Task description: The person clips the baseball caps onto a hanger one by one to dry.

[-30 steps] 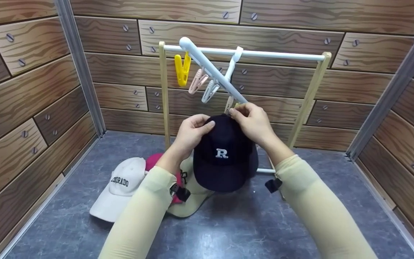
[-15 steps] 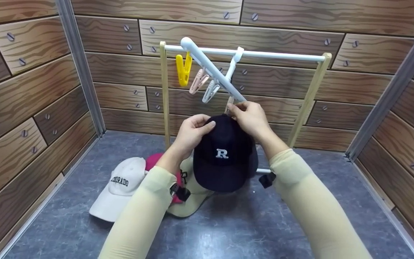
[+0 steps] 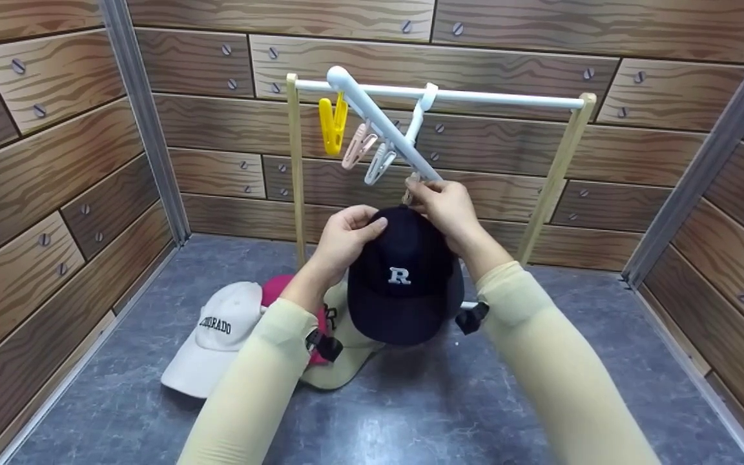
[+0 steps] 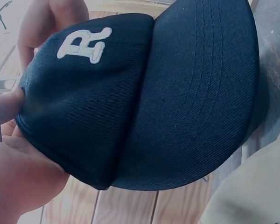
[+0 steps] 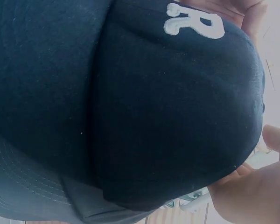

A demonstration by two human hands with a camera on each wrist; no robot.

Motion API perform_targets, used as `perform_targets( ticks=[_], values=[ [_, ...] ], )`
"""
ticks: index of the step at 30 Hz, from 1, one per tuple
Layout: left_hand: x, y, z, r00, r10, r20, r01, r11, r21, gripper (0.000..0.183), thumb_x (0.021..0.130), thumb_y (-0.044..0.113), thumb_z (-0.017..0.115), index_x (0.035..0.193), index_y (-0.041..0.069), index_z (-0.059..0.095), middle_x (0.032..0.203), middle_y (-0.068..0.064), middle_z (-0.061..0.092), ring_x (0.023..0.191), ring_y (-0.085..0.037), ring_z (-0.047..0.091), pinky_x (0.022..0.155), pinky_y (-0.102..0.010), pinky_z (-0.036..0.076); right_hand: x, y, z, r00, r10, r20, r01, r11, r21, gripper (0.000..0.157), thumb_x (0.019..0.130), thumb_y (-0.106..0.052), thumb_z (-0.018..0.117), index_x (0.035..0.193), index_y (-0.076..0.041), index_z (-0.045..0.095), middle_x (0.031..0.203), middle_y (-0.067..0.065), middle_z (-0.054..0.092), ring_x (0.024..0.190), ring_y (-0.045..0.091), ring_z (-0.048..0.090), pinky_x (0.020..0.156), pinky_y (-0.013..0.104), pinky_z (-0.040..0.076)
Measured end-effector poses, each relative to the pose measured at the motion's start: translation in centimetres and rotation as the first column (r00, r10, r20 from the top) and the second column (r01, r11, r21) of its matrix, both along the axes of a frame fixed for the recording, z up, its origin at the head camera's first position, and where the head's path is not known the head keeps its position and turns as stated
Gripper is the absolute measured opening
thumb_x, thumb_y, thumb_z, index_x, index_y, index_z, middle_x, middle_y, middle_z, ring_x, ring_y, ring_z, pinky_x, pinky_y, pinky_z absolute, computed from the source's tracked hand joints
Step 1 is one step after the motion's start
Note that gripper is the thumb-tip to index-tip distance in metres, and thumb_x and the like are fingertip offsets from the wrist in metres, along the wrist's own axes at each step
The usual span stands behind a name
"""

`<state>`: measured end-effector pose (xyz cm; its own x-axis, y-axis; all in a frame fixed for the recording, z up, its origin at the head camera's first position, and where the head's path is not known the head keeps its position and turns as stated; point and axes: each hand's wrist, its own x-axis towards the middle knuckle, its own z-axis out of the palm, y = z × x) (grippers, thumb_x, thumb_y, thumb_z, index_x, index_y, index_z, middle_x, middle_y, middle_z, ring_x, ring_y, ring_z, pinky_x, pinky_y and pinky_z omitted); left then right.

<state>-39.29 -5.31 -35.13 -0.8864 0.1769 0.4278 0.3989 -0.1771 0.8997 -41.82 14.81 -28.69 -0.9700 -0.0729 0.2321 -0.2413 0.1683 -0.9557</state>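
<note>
A navy baseball cap with a white R hangs below the slanted arm of a white hanger, its brim pointing down. My left hand grips the left side of its crown, thumb in front, as the left wrist view also shows. At the top of the crown, my right hand pinches a pale clothespin, mostly covered by the fingers. A greyer cap shows behind the navy one; its brim appears in the right wrist view.
The hanger hooks onto the white bar of a wooden-legged rack. Yellow, pink and white clothespins hang from it. A white cap, a pink cap and a beige cap lie on the floor, left.
My right hand has shifted slightly left from the back of the crown and taken hold of the pale clothespin. My left hand and the navy cap stay nearly still.
</note>
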Motion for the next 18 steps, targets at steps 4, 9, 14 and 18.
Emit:
perform_targets(
  ticks=[4,9,14,18],
  values=[
    [-0.04,-0.01,-0.06,1.000,-0.001,0.002,0.001,1.000,0.000,0.007,0.106,0.004,0.073,0.102,0.004,0.078,0.088,0.001,0.077,0.082,-0.012,0.071,0.078,-0.027,0.058,-0.22,-0.19,0.05,1.000,0.015,0.017,-0.014,0.998,-0.063,0.040,0.109,-0.029,0.072,0.128,0.006,0.074,0.102,0.010,0.079,0.085,0.015,0.077,0.080,0.027,0.062],
    [0.00,-0.06,-0.10,1.000,-0.001,0.008,0.001,1.000,0.001,0.006,0.106,0.005,0.073,0.104,0.003,0.079,0.089,0.000,0.077,0.083,-0.013,0.072,0.078,-0.027,0.059,-0.42,-0.65,0.20,1.000,0.016,0.025,-0.013,0.994,-0.109,0.031,0.109,-0.029,0.072,0.119,0.000,0.074,0.088,0.003,0.079,0.081,0.015,0.076,0.077,0.027,0.061],
    [-0.07,-0.07,-0.28,1.000,-0.002,0.011,0.002,1.000,0.004,0.006,0.106,0.005,0.074,0.105,0.002,0.079,0.090,0.001,0.078,0.083,-0.013,0.072,0.079,-0.027,0.058,-0.48,-0.83,0.22,0.999,0.000,0.037,0.005,0.991,-0.136,0.030,0.109,-0.035,0.073,0.114,-0.005,0.073,0.084,0.003,0.080,0.075,0.013,0.076,0.070,0.025,0.059],
    [-0.06,-0.12,-0.39,1.000,-0.003,0.014,0.003,1.000,0.004,0.007,0.106,0.005,0.074,0.108,0.001,0.080,0.091,0.001,0.078,0.085,-0.012,0.072,0.080,-0.027,0.058,-0.52,-0.68,0.17,0.999,-0.010,0.036,0.015,0.991,-0.133,0.034,0.108,-0.038,0.074,0.113,-0.005,0.074,0.082,0.003,0.080,0.071,0.011,0.074,0.066,0.023,0.057]
  ],
)
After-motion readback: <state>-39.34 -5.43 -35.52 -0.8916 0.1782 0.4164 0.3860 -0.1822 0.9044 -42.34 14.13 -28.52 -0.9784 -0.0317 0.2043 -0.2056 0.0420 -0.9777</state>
